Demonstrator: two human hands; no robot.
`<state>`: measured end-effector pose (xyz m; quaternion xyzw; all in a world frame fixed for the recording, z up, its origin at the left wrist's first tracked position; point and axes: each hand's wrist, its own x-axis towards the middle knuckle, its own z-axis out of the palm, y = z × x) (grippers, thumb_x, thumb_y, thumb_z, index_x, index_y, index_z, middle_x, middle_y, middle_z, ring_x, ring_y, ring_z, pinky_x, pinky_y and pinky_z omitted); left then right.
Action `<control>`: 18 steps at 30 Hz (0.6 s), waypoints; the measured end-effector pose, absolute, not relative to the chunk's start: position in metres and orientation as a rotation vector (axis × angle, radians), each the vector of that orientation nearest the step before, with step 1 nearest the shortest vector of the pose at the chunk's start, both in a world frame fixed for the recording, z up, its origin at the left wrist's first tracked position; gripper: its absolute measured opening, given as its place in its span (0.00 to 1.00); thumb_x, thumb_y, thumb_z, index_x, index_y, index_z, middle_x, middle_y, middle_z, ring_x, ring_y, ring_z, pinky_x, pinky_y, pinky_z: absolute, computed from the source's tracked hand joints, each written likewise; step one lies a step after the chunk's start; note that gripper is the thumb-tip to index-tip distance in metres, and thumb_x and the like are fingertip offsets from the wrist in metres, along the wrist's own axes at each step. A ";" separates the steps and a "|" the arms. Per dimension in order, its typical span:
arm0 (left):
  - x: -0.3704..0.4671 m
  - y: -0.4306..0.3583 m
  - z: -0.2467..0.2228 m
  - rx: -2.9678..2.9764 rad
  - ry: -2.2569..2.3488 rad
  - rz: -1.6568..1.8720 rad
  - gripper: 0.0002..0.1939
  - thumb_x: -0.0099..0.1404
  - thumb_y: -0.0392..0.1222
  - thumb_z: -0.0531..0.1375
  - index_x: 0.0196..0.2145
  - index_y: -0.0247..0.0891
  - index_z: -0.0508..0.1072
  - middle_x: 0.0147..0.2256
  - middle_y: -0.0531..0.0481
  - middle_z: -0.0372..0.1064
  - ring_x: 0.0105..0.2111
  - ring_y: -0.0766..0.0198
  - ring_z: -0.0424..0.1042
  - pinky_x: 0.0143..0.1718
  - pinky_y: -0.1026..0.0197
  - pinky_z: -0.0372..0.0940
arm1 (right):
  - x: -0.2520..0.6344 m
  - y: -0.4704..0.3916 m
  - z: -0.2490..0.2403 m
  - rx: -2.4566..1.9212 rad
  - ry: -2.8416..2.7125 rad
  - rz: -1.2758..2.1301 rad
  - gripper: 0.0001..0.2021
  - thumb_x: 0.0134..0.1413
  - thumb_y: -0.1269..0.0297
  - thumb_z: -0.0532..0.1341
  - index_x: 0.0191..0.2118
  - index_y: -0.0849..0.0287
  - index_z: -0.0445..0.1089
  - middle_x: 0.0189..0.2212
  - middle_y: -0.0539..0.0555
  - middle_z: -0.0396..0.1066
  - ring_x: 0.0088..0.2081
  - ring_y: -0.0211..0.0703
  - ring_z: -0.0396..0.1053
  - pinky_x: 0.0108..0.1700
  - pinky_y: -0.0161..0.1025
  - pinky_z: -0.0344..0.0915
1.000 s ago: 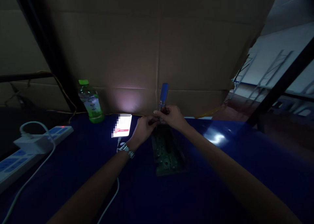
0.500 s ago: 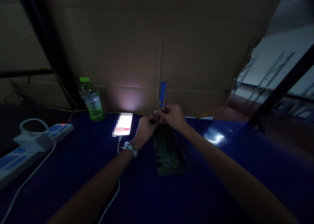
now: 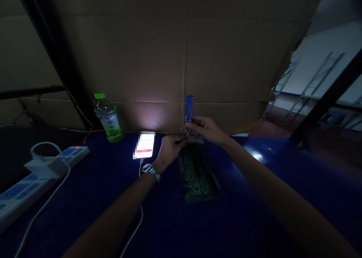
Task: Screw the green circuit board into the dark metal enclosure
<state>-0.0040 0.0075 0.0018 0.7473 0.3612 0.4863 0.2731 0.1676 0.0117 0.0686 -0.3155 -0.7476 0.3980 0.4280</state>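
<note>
A screwdriver (image 3: 189, 109) with a clear blue handle stands nearly upright over the far end of a green circuit board (image 3: 197, 182). My right hand (image 3: 207, 129) grips it low, with fingers around the shaft just under the handle. Close to the screwdriver's lower end, my left hand (image 3: 169, 148) is closed in a pinch. What those fingers hold, if anything, is too dark to make out. The board lies lengthwise on the blue table, in a frame or tray with a raised right edge. A pale flat piece (image 3: 195, 138) shows beneath my right hand.
A lit phone (image 3: 145, 145) with a white charging cable (image 3: 141, 212) lies left of my left hand. Farther left stand a green-capped bottle (image 3: 109, 120) and a power strip (image 3: 19, 197) with a plugged-in adapter (image 3: 45, 166). A cardboard wall (image 3: 147, 54) rises behind the table.
My right hand has shifted slightly to the right and its fingers have loosened around the shaft, uncovering the pale piece below. The screwdriver stays upright. The whole view has shifted a little.
</note>
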 end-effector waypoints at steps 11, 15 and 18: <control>-0.002 -0.005 0.005 2.096 1.242 1.405 0.07 0.61 0.43 0.61 0.31 0.35 0.70 0.27 0.51 0.70 0.26 0.64 0.67 0.28 0.62 0.60 | 0.167 0.015 0.066 -0.745 -1.762 1.111 0.14 0.55 0.55 0.63 0.43 0.58 0.72 0.40 0.56 0.75 0.30 0.37 0.72 0.25 0.32 0.70; 0.013 -0.034 0.010 2.416 1.091 1.289 0.07 0.64 0.43 0.58 0.31 0.37 0.68 0.34 0.48 0.68 0.35 0.60 0.68 0.37 0.58 0.65 | 0.166 0.016 0.065 -0.750 -1.721 1.108 0.13 0.54 0.55 0.63 0.42 0.58 0.72 0.39 0.55 0.74 0.30 0.37 0.72 0.25 0.32 0.70; 0.025 -0.052 0.009 2.561 0.752 0.972 0.18 0.63 0.51 0.60 0.47 0.39 0.69 0.48 0.46 0.68 0.48 0.57 0.67 0.50 0.54 0.64 | 0.167 0.016 0.064 -0.750 -1.702 1.091 0.13 0.54 0.55 0.63 0.41 0.58 0.70 0.39 0.55 0.74 0.30 0.37 0.72 0.23 0.32 0.69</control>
